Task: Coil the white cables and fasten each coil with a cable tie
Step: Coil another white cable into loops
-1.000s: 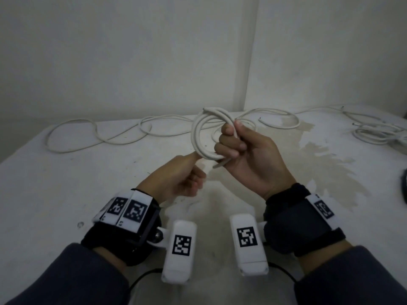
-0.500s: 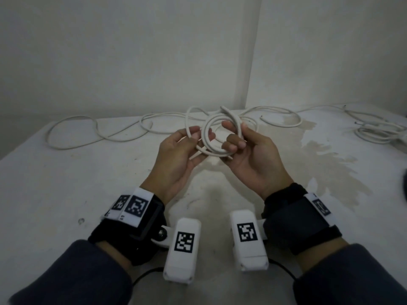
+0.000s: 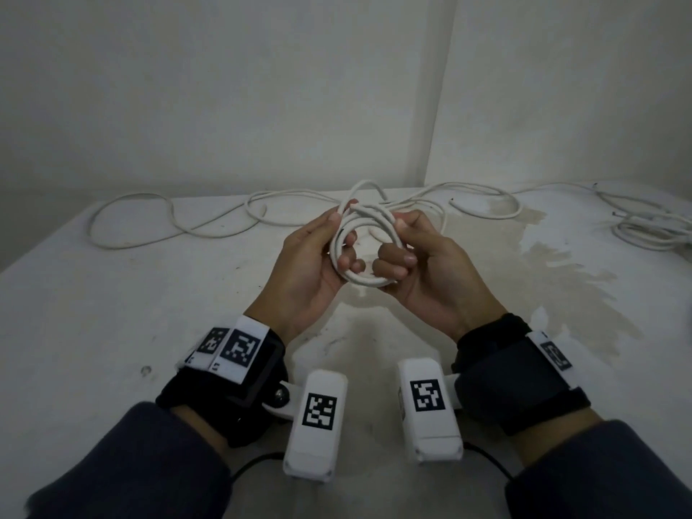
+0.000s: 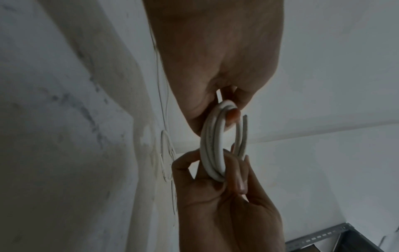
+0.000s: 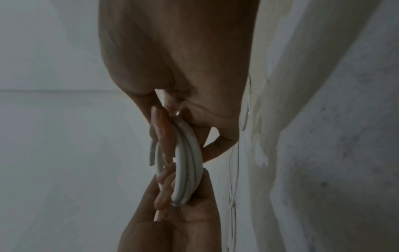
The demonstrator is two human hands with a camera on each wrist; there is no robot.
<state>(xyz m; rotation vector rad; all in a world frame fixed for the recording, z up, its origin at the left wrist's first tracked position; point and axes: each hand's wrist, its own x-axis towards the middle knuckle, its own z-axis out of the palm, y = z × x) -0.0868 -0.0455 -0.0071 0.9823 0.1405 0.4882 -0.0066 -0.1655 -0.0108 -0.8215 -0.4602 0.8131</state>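
A small coil of white cable [image 3: 369,244] hangs in the air above the table, held between both hands. My left hand [image 3: 318,252] grips its left side, fingers curled through the ring. My right hand [image 3: 406,256] pinches the right side with thumb and curled fingers. In the left wrist view the coil [image 4: 212,145] shows edge-on as several turns, with a cut end [image 4: 245,119] sticking out beside it. The right wrist view shows the same coil [image 5: 186,163] squeezed between both hands. No cable tie is visible.
Loose white cables [image 3: 179,222] snake along the far edge of the white table [image 3: 112,312]. Another cable loop [image 3: 483,204] lies behind the hands, and a bundle of cable [image 3: 651,230] sits at the far right. A stained patch [image 3: 561,271] marks the table's right side.
My left hand rose from below the coil and took hold of its left side. The coil turned from upright to face me, and both hands now hold it.
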